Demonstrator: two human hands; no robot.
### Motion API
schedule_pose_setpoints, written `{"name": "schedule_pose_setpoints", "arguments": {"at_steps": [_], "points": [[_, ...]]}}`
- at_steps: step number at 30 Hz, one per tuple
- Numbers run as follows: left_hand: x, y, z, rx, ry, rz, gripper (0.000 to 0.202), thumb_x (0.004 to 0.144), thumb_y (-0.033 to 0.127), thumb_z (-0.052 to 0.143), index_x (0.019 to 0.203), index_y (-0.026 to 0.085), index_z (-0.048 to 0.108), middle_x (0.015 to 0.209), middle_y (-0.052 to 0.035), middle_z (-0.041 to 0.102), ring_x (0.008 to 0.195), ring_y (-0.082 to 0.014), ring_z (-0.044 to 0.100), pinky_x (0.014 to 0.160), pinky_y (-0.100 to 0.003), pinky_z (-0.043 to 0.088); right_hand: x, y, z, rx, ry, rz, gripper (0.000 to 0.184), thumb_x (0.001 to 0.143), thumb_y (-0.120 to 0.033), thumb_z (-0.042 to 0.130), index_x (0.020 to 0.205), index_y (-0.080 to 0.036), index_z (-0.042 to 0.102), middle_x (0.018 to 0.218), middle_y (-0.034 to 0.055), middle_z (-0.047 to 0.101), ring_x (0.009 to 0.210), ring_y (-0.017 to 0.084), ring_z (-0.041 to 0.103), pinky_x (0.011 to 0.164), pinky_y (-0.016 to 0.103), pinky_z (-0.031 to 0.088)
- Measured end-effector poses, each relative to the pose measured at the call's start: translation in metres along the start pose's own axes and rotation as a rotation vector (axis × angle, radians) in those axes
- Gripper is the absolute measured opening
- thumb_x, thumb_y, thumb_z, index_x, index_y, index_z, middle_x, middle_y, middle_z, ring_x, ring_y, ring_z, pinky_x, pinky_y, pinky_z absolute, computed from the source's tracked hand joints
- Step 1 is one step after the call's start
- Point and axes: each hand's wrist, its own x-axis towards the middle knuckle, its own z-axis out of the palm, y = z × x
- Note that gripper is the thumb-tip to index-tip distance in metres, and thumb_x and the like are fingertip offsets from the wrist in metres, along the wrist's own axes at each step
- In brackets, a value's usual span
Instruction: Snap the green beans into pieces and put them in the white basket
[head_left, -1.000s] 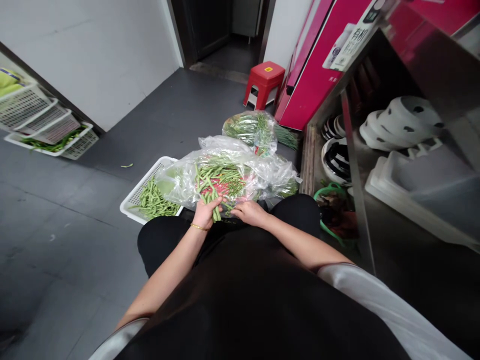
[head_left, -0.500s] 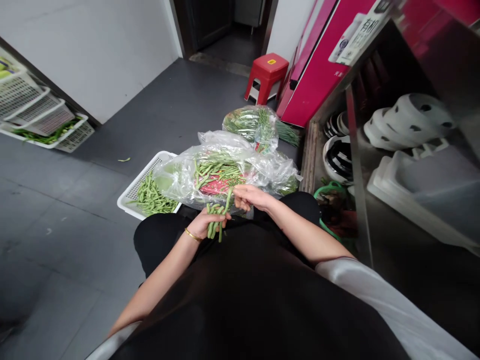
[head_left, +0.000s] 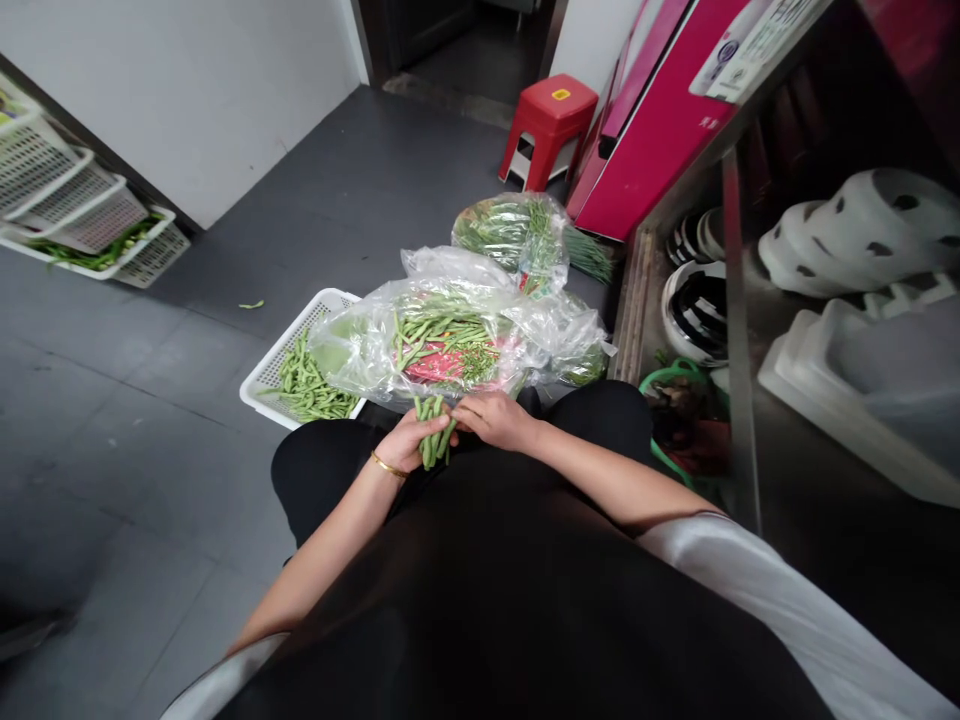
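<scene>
My left hand (head_left: 406, 443), with a gold bangle at the wrist, is closed round a small bunch of green beans (head_left: 433, 434) held over my lap. My right hand (head_left: 491, 418) is closed too, its fingertips pinching the tops of that same bunch. Just beyond both hands lies an open clear plastic bag (head_left: 375, 360) heaped with more green beans (head_left: 439, 337). A white slotted basket (head_left: 279, 362) on the floor to the left of the bag holds a pile of beans (head_left: 309, 385).
A second tied bag of long greens (head_left: 510, 228) lies further off, by a red stool (head_left: 550, 116) and a pink cabinet (head_left: 660, 110). Steel shelving (head_left: 739, 330) with bowls and trays stands at right. A green basket (head_left: 679, 425) sits beside my knee. Stacked white baskets (head_left: 82, 220) are far left.
My right hand rose to the bag, picked a bean, and has come back down to the bunch in my left hand. The view has tilted slightly.
</scene>
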Motion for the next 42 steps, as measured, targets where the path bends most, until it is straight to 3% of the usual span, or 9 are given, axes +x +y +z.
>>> {"name": "schedule_pose_setpoints", "arguments": {"at_steps": [4, 12, 15, 20, 24, 28, 33, 37, 42], "points": [[-0.003, 0.004, 0.004, 0.294, -0.086, -0.017, 0.028, 0.054, 0.023, 0.080, 0.071, 0.012, 0.061, 0.059, -0.0023, 0.062, 0.048, -0.0108, 0.055, 0.046, -0.021, 0.044, -0.002, -0.002, -0.008, -0.241, -0.146, -0.069, 0.025, 0.089, -0.026, 0.046, 0.076, -0.017, 0.065, 0.072, 0.0070, 0.065, 0.070, 0.017, 0.059, 0.062, 0.026, 0.039], [-0.005, 0.011, 0.003, 0.406, -0.192, 0.031, 0.025, 0.056, 0.020, 0.078, 0.073, 0.013, 0.061, 0.063, 0.0006, 0.058, 0.054, -0.0092, 0.052, 0.052, -0.020, 0.043, -0.008, 0.012, -0.018, 0.799, -0.610, 0.073, 0.064, 0.085, -0.067, 0.028, 0.060, -0.015, 0.055, 0.050, 0.0021, 0.056, 0.043, 0.011, 0.052, 0.046, 0.022, 0.039], [0.003, 0.004, -0.010, 0.216, -0.078, 0.038, 0.030, 0.055, 0.021, 0.079, 0.078, 0.013, 0.061, 0.062, 0.0011, 0.057, 0.052, -0.0091, 0.051, 0.050, -0.021, 0.042, 0.012, 0.025, -0.026, 0.423, -0.816, 0.072, 0.047, 0.080, -0.058, 0.052, 0.080, -0.012, 0.066, 0.064, 0.0065, 0.066, 0.057, 0.015, 0.062, 0.056, 0.024, 0.045], [0.018, 0.001, -0.028, 0.017, 0.129, 0.020, 0.032, 0.053, 0.020, 0.080, 0.074, 0.013, 0.057, 0.053, 0.0030, 0.053, 0.046, -0.0086, 0.049, 0.045, -0.020, 0.039, 0.092, 0.044, -0.018, -0.554, -0.160, 0.168, 0.033, 0.090, -0.030, 0.047, 0.114, -0.012, 0.059, 0.110, 0.0198, 0.062, 0.092, 0.028, 0.063, 0.074, 0.036, 0.047], [0.021, 0.004, -0.032, -0.073, 0.195, -0.021, 0.029, 0.056, 0.022, 0.078, 0.074, 0.012, 0.057, 0.052, 0.0015, 0.056, 0.044, -0.0094, 0.051, 0.043, -0.020, 0.039, 0.143, 0.053, 0.000, -0.668, -0.246, 0.191, 0.032, 0.089, -0.013, 0.039, 0.113, -0.008, 0.059, 0.111, 0.0220, 0.061, 0.094, 0.026, 0.063, 0.075, 0.034, 0.048], [0.022, 0.002, -0.035, -0.137, 0.335, -0.047, 0.027, 0.057, 0.019, 0.077, 0.076, 0.010, 0.060, 0.055, -0.0007, 0.061, 0.044, -0.0091, 0.053, 0.045, -0.021, 0.044, 0.123, 0.065, -0.002, -0.661, -0.260, 0.200, 0.029, 0.090, -0.020, 0.040, 0.100, -0.007, 0.065, 0.101, 0.0188, 0.066, 0.094, 0.025, 0.062, 0.080, 0.032, 0.046], [0.028, -0.006, -0.027, -0.134, 0.355, -0.094, 0.023, 0.055, 0.013, 0.075, 0.070, 0.011, 0.058, 0.054, -0.0023, 0.062, 0.043, -0.0108, 0.055, 0.043, -0.021, 0.045, 0.085, 0.072, -0.008, -0.647, -0.184, 0.239, 0.036, 0.094, -0.032, 0.034, 0.115, -0.015, 0.058, 0.112, 0.0129, 0.063, 0.098, 0.022, 0.060, 0.082, 0.030, 0.046], [0.021, -0.011, -0.012, -0.122, 0.335, -0.072, 0.023, 0.054, 0.010, 0.074, 0.070, 0.012, 0.057, 0.055, -0.0029, 0.063, 0.046, -0.0121, 0.057, 0.045, -0.021, 0.046, 0.116, 0.065, 0.007, -0.602, -0.160, 0.233, 0.035, 0.093, -0.028, 0.037, 0.120, -0.013, 0.054, 0.120, 0.0171, 0.058, 0.102, 0.026, 0.059, 0.083, 0.035, 0.047], [-0.001, -0.009, -0.015, -0.133, 0.397, -0.063, 0.022, 0.058, 0.012, 0.074, 0.075, 0.010, 0.060, 0.058, -0.0031, 0.064, 0.049, -0.0117, 0.059, 0.047, -0.020, 0.047, 0.136, 0.063, 0.014, -0.497, -0.138, 0.227, 0.021, 0.082, -0.014, 0.052, 0.097, -0.008, 0.065, 0.105, 0.0187, 0.064, 0.094, 0.026, 0.063, 0.078, 0.032, 0.048]]}}
